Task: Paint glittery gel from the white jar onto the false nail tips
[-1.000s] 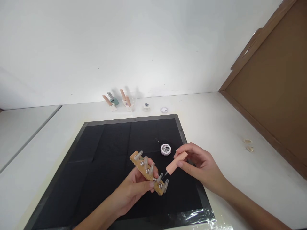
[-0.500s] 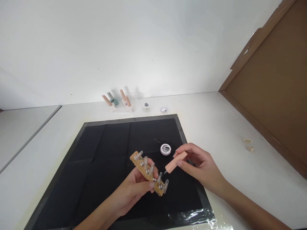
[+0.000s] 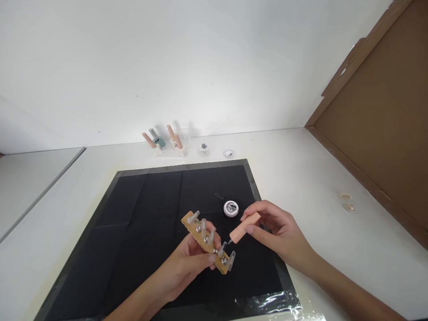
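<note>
My left hand [image 3: 190, 263] is closed around a tan nail tip stand [image 3: 197, 235], tilted above the black mat. Several clear false nail tips [image 3: 204, 227] stick up from it on round silver studs. Between the fingertips of my right hand [image 3: 277, 227] is a nail polish brush [image 3: 245, 228] with a peach cap handle. Its bristles reach down to a nail tip [image 3: 222, 248] near the lower right end of the stand and seem to touch it. A small round pot [image 3: 231, 208] of silvery flakes sits on the mat just beyond my hands.
Nail polish bottles [image 3: 177, 143] with peach and grey caps lean together behind the black mat [image 3: 147, 200]. A small clear jar [image 3: 203, 149] and a round white lid [image 3: 228, 153] are beside them. Two little cream pieces [image 3: 347, 203] lie at right, near a cardboard panel [image 3: 377, 116].
The brush in my right hand has shifted very slightly down and left along the nail tip. My left hand and the stand have barely moved.
</note>
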`<state>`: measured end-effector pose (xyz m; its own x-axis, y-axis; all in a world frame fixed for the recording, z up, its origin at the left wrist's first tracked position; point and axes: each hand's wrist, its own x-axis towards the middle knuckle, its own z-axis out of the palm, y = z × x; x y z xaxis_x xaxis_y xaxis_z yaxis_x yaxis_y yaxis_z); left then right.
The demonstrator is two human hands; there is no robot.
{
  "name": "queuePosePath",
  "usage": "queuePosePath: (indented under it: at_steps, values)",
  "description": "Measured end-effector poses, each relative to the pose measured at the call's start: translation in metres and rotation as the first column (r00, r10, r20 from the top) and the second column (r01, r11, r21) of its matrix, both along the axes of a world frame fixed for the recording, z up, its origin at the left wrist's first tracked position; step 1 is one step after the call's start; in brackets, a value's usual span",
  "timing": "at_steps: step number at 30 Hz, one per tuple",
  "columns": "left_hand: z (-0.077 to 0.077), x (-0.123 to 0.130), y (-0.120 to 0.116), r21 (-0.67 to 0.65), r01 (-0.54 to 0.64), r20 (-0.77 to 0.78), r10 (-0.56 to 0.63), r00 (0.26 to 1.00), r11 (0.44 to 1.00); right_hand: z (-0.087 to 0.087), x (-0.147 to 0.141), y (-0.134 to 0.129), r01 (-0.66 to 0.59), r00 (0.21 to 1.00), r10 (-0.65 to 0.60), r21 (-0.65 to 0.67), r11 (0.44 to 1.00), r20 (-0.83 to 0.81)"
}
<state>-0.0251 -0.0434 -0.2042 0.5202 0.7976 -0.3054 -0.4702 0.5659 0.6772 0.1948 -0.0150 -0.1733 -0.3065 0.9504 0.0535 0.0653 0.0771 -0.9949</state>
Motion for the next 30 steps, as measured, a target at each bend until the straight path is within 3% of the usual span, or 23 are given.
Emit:
queuePosePath:
  at_steps: [30]
  values:
    - [-0.0005,-0.0021,0.0006,-0.063,-0.005,0.026,0.007,1.000,0.998,-0.0014,-0.0007,-0.0015,-0.035,0.999,0.034,-0.030,0.999,-0.023]
